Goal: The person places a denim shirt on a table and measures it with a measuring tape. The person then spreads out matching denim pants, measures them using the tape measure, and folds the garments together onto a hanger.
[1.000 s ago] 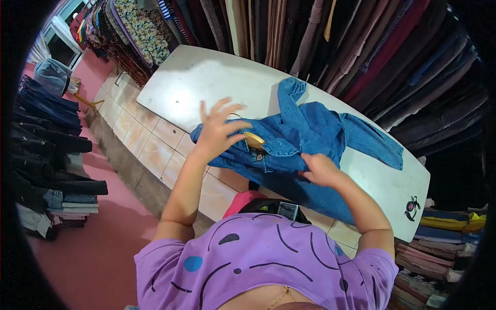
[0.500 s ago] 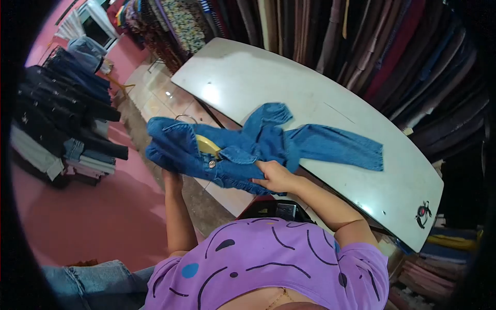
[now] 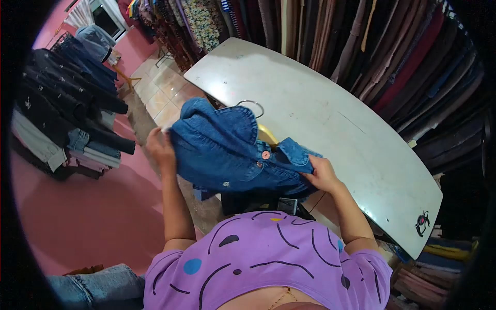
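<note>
A blue denim jacket point(image 3: 217, 150) with metal buttons is held up in front of my body, over the near edge of the table. Part of a yellow hanger point(image 3: 266, 135) shows inside its collar, and the metal hanger hook point(image 3: 260, 106) sticks out above. My right hand point(image 3: 324, 174) is closed on the jacket beside the collar flap. At the jacket's other edge, my left hand point(image 3: 162, 150) has its bent fingers against the fabric; they are slightly blurred. The sleeves are mostly hidden behind the body of the jacket.
A long white table point(image 3: 310, 119) stands ahead, with a small black strapped item point(image 3: 422, 223) at its right end. Dense racks of hanging clothes point(image 3: 356, 46) line the far side. Dark garments point(image 3: 67, 103) hang at left; folded clothes point(image 3: 429, 279) are stacked at lower right.
The jacket has been lifted off the tabletop and turned, so its sleeve no longer lies across the table. My left hand has come from underneath to the jacket's left edge; my right hand has moved right.
</note>
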`<move>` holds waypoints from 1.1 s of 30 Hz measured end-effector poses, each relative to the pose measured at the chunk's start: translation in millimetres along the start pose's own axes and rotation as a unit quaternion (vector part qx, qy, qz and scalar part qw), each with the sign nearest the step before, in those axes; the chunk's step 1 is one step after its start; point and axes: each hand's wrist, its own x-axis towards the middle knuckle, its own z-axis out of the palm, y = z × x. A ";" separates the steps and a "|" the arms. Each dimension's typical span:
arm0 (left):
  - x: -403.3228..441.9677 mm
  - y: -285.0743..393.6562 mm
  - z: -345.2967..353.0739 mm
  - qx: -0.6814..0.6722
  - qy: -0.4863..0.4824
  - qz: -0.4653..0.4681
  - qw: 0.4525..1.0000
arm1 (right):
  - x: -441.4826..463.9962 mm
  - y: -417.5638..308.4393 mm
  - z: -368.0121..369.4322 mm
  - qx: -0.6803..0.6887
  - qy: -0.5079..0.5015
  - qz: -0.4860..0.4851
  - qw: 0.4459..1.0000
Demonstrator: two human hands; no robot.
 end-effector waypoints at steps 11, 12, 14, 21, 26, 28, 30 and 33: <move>9.6 98.8 95.0 -0.159 -0.498 0.249 0.815 | -46.5 5.9 -36.5 -0.122 -0.002 0.063 0.991; 1.7 100.5 103.0 -0.222 -0.458 0.268 0.818 | -49.1 0.7 -41.9 -0.126 0.004 0.069 0.990; -7.3 108.6 110.7 -0.248 -0.423 0.296 0.820 | -54.0 -17.3 -61.8 -0.004 -0.077 0.192 0.978; -19.0 158.1 113.7 -0.307 -0.376 0.412 0.771 | -23.8 -65.5 -78.9 -0.068 -0.032 0.059 0.995; -14.6 161.9 118.5 -0.313 -0.344 0.451 0.762 | -13.4 -22.5 -16.7 0.045 -0.182 0.119 0.975; -8.6 166.0 109.1 -0.321 -0.315 0.429 0.783 | -19.0 -8.2 5.6 0.072 0.030 0.101 0.992; -8.4 157.9 111.7 -0.326 -0.288 0.408 0.803 | -15.2 -28.6 -5.1 0.123 0.041 0.159 0.979; -37.1 103.3 169.6 -0.477 -0.234 0.010 0.847 | -17.0 -31.5 -23.4 0.231 0.046 0.224 0.946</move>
